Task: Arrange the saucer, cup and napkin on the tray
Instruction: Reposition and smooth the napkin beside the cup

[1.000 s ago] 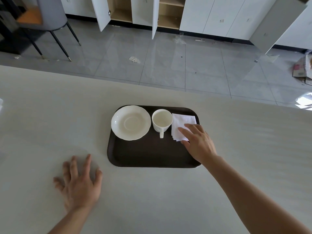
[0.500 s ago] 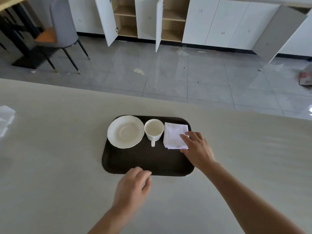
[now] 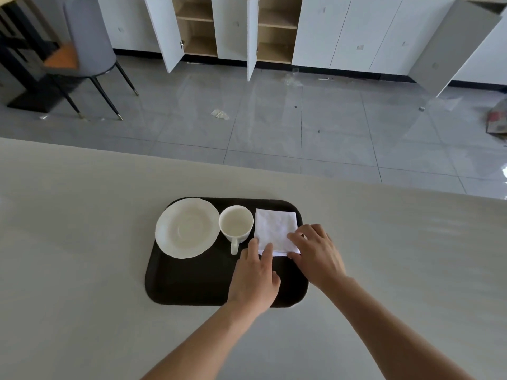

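Observation:
A dark brown tray [image 3: 189, 283] lies on the pale counter. On its far left sits a white saucer [image 3: 187, 227], empty. Beside it stands a white cup [image 3: 236, 223], upright, handle toward me. A folded white napkin [image 3: 275, 229] lies at the tray's far right. My left hand [image 3: 255, 275] rests over the tray with its fingertips on the napkin's near left corner. My right hand [image 3: 318, 255] lies flat with fingers spread on the napkin's near right edge. Both hands hide part of that near edge.
The counter's far edge [image 3: 247, 167] runs across the view, with grey tiled floor beyond. White cabinets [image 3: 274, 28] with open doors line the back wall. A grey chair [image 3: 85, 50] stands at the far left.
My left hand has moved from the counter's left side onto the tray and now touches the napkin. My right hand has stayed on the napkin. The view has tilted up.

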A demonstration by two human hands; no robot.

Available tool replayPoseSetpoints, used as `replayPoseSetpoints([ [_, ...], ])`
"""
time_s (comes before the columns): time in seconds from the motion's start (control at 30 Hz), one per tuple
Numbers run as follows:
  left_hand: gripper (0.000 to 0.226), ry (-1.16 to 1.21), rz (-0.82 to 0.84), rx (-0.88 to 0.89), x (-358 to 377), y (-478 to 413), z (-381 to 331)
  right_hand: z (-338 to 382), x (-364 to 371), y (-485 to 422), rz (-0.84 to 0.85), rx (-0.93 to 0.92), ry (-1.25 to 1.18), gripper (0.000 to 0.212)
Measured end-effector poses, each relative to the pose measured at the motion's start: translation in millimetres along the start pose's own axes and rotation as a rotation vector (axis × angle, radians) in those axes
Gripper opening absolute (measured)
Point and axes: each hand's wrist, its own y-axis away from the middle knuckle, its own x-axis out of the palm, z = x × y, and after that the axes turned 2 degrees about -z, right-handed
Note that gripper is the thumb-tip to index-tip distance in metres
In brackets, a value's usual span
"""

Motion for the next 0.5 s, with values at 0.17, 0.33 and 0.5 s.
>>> replayPoseSetpoints([
  [0.17, 0.064, -0.028, -0.004, 0.024, 3, 1, 4, -2, 7, 0, -0.067, -0.003, -0.033, 0.034],
  [0.33, 0.068, -0.126, -0.031, 0.062, 5, 14, 4, -1, 11, -2, -0.068, 0.005, -0.05, 0.03],
  [0.5, 0.067, -0.22, -0.04, 0.172, 6, 16, 8, -1, 7, -4, -0.056, 0.01, -0.067, 0.042],
])
